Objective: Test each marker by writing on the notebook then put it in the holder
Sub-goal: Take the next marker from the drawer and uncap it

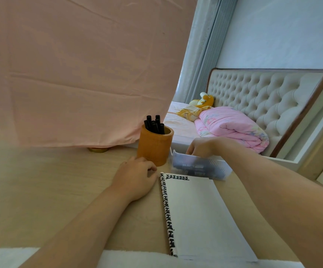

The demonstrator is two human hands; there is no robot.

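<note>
An open notebook (197,213) lies on the wooden table (41,190), with black marks along its top and left edges. Behind it stands a brown wooden holder (154,147) with several black markers (155,124) sticking up. A clear plastic box (199,167) with dark markers inside sits at the notebook's far end. My right hand (199,147) reaches into that box from behind; its fingertips are hidden by the box wall. My left hand (135,176) rests on the table with fingers loosely curled, just in front of the holder and left of the notebook.
A pink sheet (70,74) hangs behind the table. A gold lid (98,149) lies under its hem. To the right is a bed with a tufted headboard (263,93), a pink quilt (232,126) and a yellow plush toy (203,101). White cloth (8,257) lines the near edge.
</note>
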